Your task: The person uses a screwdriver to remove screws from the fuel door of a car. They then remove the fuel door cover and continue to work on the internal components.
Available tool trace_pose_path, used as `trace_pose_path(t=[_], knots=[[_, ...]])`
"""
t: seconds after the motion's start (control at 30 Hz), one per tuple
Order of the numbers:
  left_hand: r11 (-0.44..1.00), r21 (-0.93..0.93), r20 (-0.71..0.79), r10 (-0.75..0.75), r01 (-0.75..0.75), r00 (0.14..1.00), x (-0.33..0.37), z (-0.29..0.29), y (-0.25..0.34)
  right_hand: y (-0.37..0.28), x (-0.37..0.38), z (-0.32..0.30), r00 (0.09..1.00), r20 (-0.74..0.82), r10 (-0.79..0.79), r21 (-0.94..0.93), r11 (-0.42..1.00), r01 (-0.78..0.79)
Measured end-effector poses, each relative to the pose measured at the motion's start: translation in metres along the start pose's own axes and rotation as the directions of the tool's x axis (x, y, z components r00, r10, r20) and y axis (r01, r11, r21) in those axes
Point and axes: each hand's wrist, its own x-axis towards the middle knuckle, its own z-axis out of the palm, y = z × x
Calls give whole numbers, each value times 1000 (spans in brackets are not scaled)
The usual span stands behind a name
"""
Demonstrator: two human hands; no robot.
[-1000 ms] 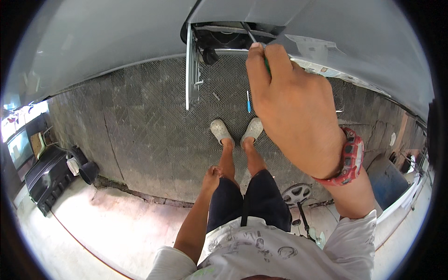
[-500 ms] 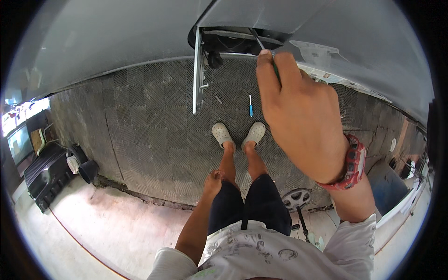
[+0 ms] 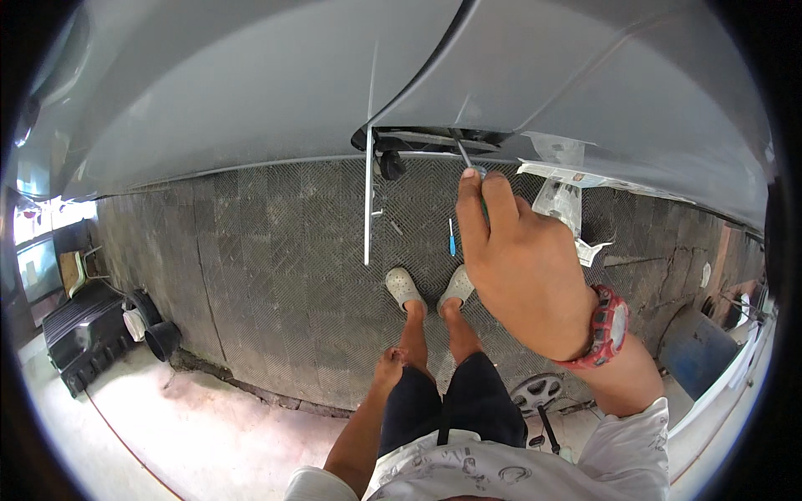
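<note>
My right hand (image 3: pixel 530 267), a red watch on its wrist, is closed around a screwdriver (image 3: pixel 465 154). Its metal shaft points away from me into the dark opening (image 3: pixel 418 140) at the lower edge of a grey car body panel (image 3: pixel 251 92); where the tip ends is hidden. A little green of the handle shows between my fingers. Down beside my left knee, my left hand (image 3: pixel 388 369) is closed with curled fingers; whether anything is in it is too small to make out. A straight pale metal strip (image 3: pixel 368 200) stands out from the opening's left end.
A small blue-handled screwdriver (image 3: pixel 452 244) lies on the textured dark floor (image 3: pixel 276 250) ahead of my shoes. Newspaper (image 3: pixel 558 200) hangs under the panel at right. Black car parts (image 3: pixel 88 334) lie far left, a bicycle crank (image 3: pixel 536 394) near my right leg, and a blue drum (image 3: pixel 700 351) at right.
The whole scene sits lower in the picture, with more of the grey panel and the newspaper showing. My right hand still grips the screwdriver at the opening; my left hand stays by the knee.
</note>
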Motion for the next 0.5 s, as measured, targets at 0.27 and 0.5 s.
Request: trace_pose_path(t=[0.27, 0.5], knots=[[997, -72, 1, 6, -6, 1000, 1, -2, -4, 3, 0, 0, 1000, -2, -14, 7, 1000, 14], [999, -42, -13, 5, -5, 1000, 1, -6, 10, 2, 0, 1, 1000, -3, -4, 8, 1000, 4]])
